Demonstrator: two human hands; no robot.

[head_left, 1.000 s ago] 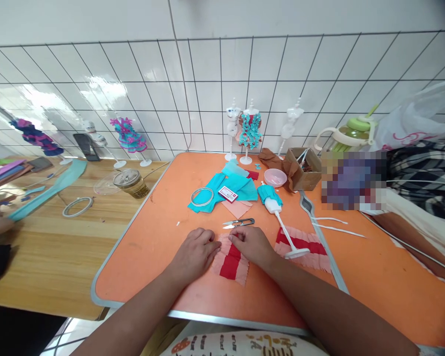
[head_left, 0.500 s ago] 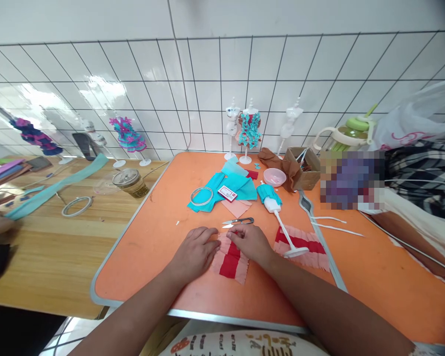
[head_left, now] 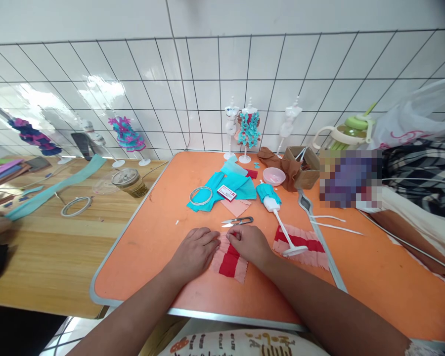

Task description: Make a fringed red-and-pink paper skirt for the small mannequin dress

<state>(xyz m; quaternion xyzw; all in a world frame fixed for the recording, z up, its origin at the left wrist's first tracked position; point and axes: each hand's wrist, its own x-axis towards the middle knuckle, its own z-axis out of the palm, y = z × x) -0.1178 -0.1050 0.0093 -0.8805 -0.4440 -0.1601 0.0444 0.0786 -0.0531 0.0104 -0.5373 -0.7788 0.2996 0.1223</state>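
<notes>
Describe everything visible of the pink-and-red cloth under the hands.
The pink-and-red cloth is pink with one red band down its middle, apparently thin fabric. It lies roughly flat, slightly rumpled, on the orange table, its right edge looking frayed. The left grip touches its left side and the right grip is at its far end; both cover parts of it, so whether it is pinched can't be told.

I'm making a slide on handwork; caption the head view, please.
Left hand and right hand on a pink-and-red fabric piece, small snips just beyond, on an orange table.
</notes>
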